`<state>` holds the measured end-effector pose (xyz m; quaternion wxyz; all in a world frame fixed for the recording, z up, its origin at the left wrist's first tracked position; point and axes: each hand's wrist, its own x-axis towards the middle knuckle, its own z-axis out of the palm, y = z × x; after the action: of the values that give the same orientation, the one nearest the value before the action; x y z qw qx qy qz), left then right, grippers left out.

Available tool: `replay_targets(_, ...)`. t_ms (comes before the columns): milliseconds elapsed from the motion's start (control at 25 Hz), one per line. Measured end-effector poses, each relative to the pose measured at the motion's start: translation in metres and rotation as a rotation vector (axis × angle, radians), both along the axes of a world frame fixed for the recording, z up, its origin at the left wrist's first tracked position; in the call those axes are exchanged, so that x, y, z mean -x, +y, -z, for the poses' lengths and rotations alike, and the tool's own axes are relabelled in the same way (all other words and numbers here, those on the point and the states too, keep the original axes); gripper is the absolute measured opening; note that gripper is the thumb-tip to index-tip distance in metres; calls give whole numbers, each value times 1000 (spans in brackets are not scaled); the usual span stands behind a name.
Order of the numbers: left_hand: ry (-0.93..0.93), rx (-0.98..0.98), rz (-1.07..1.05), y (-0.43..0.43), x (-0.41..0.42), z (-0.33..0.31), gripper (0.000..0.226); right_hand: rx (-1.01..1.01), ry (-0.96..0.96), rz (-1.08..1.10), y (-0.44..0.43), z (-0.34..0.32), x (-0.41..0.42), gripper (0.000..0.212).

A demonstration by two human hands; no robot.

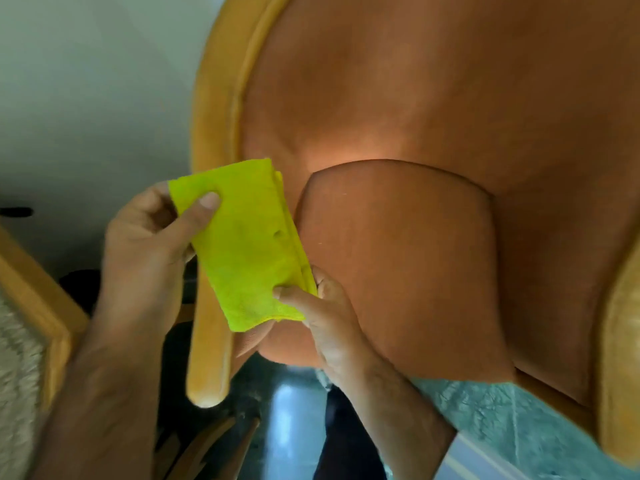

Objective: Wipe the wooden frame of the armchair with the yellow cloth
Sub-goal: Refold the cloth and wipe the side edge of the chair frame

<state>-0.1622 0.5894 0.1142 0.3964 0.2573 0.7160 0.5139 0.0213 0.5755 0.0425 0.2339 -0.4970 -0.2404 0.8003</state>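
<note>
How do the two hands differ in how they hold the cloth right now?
The left hand grips the upper corner of the cloth, thumb pressed flat on its face; the right hand pinches the lower edge. The left hand is beside the wooden frame; the right hand is in front of the orange seat cushion. Both hold the folded cloth, stretched between them.

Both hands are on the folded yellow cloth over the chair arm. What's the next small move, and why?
Probably lower the yellow cloth onto the wooden armrest just beneath it and start wiping along it. The cloth is already folded flat, pinched by the left hand at its top corner and the right hand at its bottom edge, apparently above the wood rather than pressed on it.
</note>
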Motion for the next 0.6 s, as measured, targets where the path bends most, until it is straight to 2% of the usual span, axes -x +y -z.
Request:
replay_targets(80,-14,-74,93,16,-37,-14,45,-68,0,66,12,-13,-51,21)
replay_targets(200,36,-99,291,56,-113,-18,64,-169,-186,224,25,-28,-147,22)
replay_targets(240,34,-91,343,68,-140,-18,60,-191,-246,283,27,-33,-179,19)
replay_targets(320,-4,-98,463,91,-201,-15,37,-233,-351,392,27,-43,-246,21)
replay_targets(440,36,-112,680,109,-297,-10,31,-231,-503,515,11,-49,-339,36)
replay_targets(520,138,-129,803,114,-355,-3,29,-232,-619,608,-5,-46,-386,36)
replay_targets(600,323,-190,909,116,-404,6,27,-231,-731,653,-17,-34,-420,32)
